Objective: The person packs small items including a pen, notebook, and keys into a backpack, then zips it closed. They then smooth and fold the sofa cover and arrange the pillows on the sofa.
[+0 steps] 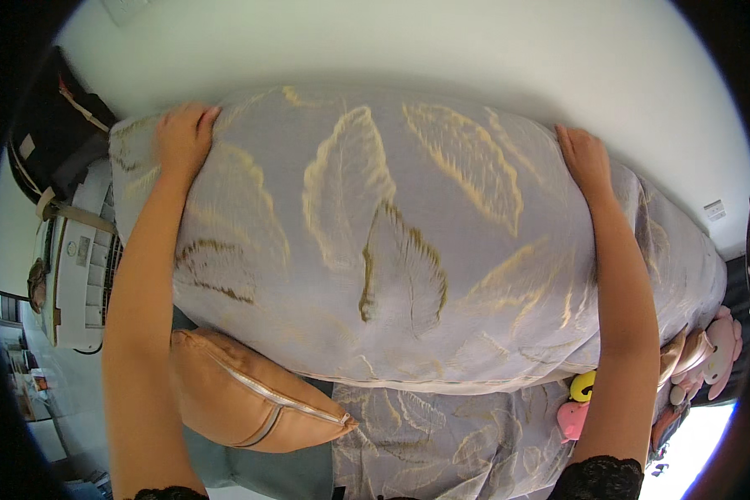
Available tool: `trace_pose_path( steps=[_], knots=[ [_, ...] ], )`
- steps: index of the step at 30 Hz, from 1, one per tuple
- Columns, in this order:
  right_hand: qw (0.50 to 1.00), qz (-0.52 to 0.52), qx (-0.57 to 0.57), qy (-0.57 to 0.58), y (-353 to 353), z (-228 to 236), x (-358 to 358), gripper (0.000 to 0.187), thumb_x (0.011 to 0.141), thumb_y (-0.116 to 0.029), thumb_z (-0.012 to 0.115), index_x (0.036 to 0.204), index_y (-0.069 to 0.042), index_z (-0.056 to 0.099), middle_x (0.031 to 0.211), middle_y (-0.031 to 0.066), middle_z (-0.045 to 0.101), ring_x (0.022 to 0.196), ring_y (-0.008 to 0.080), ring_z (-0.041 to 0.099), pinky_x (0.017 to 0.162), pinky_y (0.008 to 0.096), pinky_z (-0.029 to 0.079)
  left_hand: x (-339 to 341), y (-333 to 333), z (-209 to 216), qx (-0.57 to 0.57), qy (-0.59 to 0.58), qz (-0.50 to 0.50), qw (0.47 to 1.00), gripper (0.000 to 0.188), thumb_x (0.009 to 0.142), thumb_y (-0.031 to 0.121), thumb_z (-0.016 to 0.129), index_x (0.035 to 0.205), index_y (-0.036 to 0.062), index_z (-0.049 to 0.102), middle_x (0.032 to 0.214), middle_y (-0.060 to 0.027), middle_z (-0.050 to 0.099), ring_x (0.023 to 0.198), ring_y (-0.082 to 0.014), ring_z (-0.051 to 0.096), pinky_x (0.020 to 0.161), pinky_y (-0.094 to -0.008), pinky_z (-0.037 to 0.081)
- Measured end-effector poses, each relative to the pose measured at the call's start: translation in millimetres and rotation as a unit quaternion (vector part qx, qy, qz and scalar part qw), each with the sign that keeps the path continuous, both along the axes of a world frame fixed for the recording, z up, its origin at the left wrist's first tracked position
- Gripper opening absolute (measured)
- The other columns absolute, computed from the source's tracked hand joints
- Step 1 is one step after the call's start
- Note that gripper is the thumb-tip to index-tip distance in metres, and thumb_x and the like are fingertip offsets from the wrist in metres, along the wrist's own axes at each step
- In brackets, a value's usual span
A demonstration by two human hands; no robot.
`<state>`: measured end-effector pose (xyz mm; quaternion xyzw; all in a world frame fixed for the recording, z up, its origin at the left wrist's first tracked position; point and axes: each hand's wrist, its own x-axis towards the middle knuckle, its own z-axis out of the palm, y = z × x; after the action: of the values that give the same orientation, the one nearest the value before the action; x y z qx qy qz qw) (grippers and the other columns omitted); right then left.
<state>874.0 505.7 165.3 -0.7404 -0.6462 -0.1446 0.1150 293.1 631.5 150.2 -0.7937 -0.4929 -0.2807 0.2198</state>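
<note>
While both arms reach fwd from the lower edge, the left hand (183, 137) lies palm-down on the top left corner of a big grey pillow (375, 242) w/ gold leaf print, fingers curled over its far edge. Right hand (585, 160) presses flat on the pillow's top right end, fingers pointing away toward the white wall (408, 42); whether fingertips hook over the edge, can't tell. Neither hand is clenched around anything — both rest open against the fabric, gripping only the pillow's bulk at each end. Pillow sits crosswise in front of the person, up against the wall, filling most of the view, on a bed w/ a sheet (442, 442) of the same leaf pattern. Just below the pillow's left part lies an orange cushion (242, 392) w/ a silver zip, touching it. At lower right, near the right forearm, pink plush toys (708, 350) & a small yellow one (583, 386). Far left: a white appliance (79, 275) and a dark bag (54, 133).
</note>
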Motion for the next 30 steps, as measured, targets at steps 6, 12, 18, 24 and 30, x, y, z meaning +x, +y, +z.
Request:
trace_pose_path(
  steps=[6, 12, 18, 24, 30],
  knots=[
    [0.992, -0.107, -0.060, 0.017, 14.8, 23.1, -5.9, 0.041, 0.092, -0.041, 0.043, 0.093, -0.007, 0.067, 0.098, 0.0144, 0.065, 0.094, 0.0338, 0.060, 0.081, 0.0418, 0.048, 21.9, 56.0, -6.9, -0.076, 0.042, 0.030, 0.996, 0.025, 0.089, 0.026, 0.051, 0.083, 0.0044, 0.062, 0.085, -0.0120, 0.061, 0.086, -0.0321, 0.056, 0.076, -0.0429, 0.041],
    [0.995, 0.075, 0.017, 0.065, -115.6, 29.2, -85.5, 0.075, 0.073, -0.061, 0.060, 0.132, -0.017, 0.046, 0.142, 0.0179, 0.033, 0.131, 0.0363, 0.030, 0.103, 0.0528, 0.027, 3.4, 38.5, 2.8, -0.112, 0.033, 0.041, 0.992, 0.025, 0.089, 0.025, 0.051, 0.085, 0.0029, 0.062, 0.088, -0.0127, 0.062, 0.086, -0.0335, 0.055, 0.078, -0.0434, 0.042],
    [0.997, 0.059, -0.027, -0.029, -108.0, 2.1, -87.5, 0.113, 0.053, -0.078, 0.062, 0.144, -0.022, 0.027, 0.147, 0.0176, 0.024, 0.137, 0.0341, 0.020, 0.107, 0.0599, 0.013, 24.4, 74.5, -15.9, -0.086, 0.056, 0.025, 0.994, 0.026, 0.090, 0.026, 0.049, 0.088, 0.0060, 0.065, 0.092, -0.0116, 0.064, 0.094, -0.0319, 0.055, 0.084, -0.0471, 0.041],
    [0.993, 0.061, -0.097, 0.004, -92.1, 22.7, -98.2, 0.112, 0.054, -0.081, 0.059, 0.145, -0.025, 0.023, 0.149, 0.0157, 0.020, 0.139, 0.0312, 0.015, 0.108, 0.0573, 0.011, 39.2, 6.0, 46.8, -0.122, 0.054, 0.171, 0.976, 0.030, 0.092, 0.033, 0.048, 0.105, 0.0121, 0.064, 0.109, -0.0098, 0.063, 0.108, -0.0302, 0.053, 0.096, -0.0508, 0.034],
    [1.000, 0.016, -0.007, 0.003, -146.8, 29.6, -95.8, 0.102, 0.059, -0.081, 0.055, 0.143, -0.029, 0.028, 0.150, 0.0145, 0.019, 0.139, 0.0332, 0.012, 0.107, 0.0608, 0.007, 69.1, -161.5, 19.3, -0.053, 0.053, -0.072, 0.995, 0.067, 0.081, 0.056, 0.053, 0.136, 0.0203, 0.042, 0.147, -0.0133, 0.027, 0.134, -0.0373, 0.024, 0.102, -0.0624, 0.016]
  ],
)
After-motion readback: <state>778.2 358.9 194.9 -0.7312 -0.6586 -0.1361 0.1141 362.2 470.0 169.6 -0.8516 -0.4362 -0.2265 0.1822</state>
